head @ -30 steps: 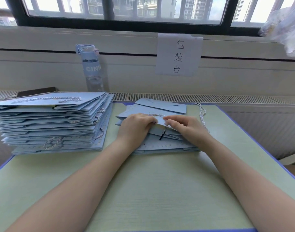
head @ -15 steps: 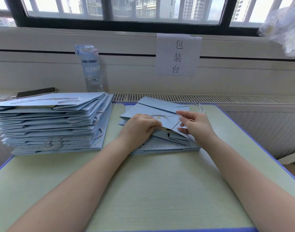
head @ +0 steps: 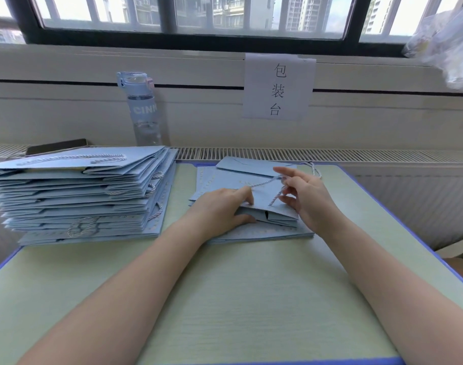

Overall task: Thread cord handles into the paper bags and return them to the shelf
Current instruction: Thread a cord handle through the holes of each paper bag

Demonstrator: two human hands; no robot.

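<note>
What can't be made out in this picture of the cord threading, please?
Head view:
- Punched hole where the cord enters the paper bag: too small to see.
- Phone: mostly hidden behind the stack of bags.
- Plastic bag: cut off by the right edge.
- Shelf: out of frame.

On the white paper sheet taped to the wall below the window, three black characters stacked top to bottom: 包 装 台. On the pale blue band of the clear water bottle, white capitals "CINM", cut off at the bottle's curve
</note>
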